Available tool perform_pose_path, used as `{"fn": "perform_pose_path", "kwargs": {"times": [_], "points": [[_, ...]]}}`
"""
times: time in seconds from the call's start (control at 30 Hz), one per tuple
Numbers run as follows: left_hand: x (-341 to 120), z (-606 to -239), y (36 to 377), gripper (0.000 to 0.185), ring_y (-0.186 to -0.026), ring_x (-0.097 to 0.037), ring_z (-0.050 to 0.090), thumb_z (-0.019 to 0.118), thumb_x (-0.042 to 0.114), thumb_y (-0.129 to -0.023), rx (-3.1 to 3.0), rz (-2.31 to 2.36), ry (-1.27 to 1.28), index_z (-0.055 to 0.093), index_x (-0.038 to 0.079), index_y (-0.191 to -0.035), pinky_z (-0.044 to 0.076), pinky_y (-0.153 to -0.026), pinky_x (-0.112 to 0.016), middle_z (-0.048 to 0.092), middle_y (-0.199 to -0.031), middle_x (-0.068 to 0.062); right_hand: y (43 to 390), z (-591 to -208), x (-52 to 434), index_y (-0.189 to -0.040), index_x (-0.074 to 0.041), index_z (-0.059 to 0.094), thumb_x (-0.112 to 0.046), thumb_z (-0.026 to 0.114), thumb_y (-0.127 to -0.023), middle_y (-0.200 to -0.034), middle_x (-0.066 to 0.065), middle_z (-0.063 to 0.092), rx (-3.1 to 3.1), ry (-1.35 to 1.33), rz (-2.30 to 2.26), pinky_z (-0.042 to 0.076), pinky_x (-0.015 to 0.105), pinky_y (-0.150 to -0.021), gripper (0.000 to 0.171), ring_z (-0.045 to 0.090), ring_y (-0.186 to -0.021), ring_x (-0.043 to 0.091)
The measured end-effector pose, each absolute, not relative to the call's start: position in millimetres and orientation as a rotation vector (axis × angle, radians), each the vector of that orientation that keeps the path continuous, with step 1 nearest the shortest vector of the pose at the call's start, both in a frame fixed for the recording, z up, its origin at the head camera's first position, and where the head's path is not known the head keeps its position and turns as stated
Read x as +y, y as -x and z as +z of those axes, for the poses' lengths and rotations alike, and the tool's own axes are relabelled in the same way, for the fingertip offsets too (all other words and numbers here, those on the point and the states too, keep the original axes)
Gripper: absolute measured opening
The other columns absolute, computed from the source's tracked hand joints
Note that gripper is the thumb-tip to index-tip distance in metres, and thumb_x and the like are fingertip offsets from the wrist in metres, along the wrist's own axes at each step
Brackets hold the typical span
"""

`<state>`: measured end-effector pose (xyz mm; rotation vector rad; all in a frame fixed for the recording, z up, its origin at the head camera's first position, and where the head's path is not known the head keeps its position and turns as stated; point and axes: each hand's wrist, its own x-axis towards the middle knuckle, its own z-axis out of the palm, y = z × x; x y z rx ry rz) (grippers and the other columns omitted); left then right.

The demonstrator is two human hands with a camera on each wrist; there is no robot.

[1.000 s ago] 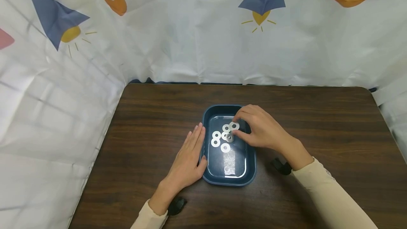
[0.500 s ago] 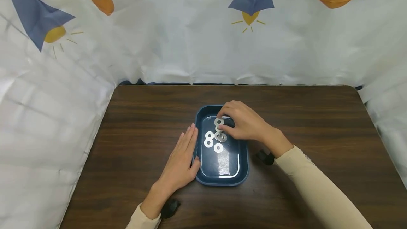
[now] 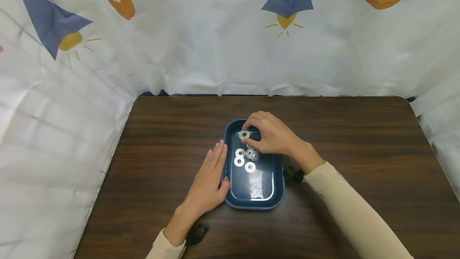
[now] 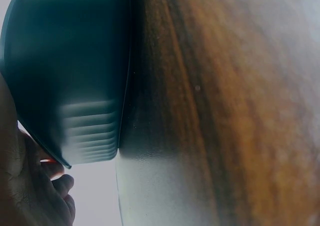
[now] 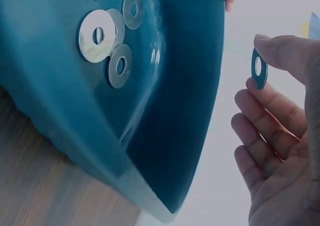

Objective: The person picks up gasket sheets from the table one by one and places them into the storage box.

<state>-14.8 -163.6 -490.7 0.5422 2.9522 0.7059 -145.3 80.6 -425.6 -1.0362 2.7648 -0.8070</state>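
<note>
Between thumb and forefinger, my right hand pinches a metal washer above the far part of the blue tray. The right wrist view shows this washer held by its edges, apart from the tray wall. Several more flat washers lie on the tray floor, some overlapping; one is partly hidden under the right thumb. My left hand lies with straight fingers along the tray's left side, touching its rim. In the left wrist view the tray's ribbed outer wall stands beside the left hand.
The tray rests on a dark brown wooden table. A white printed cloth hangs behind the table and along its left side. Dark wrist cameras sit under both wrists, such as the left wrist camera.
My right hand, with the pinched washer, has lifted and shifted toward the far left of the tray, away from the other washers. My left hand stays at the tray's side.
</note>
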Motion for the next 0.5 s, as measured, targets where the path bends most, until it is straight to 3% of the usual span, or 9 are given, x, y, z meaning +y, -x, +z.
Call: {"fn": "perform_pose_path", "kwargs": {"times": [0.5], "points": [[-165, -490, 14, 0.093, -0.169, -0.015, 0.004, 0.059, 0.025, -0.098, 2.944, 0.689, -0.547, 0.002, 0.02, -0.172, 0.014, -0.138, -0.046, 0.0, -0.181, 0.004, 150, -430, 68, -0.12, -0.012, 0.077, -0.038, 0.08, -0.091, -0.126, 0.006, 0.076, 2.754, 1.062, -0.808, 0.052, 0.05, -0.115, 0.039, 0.066, -0.124, 0.026]]}}
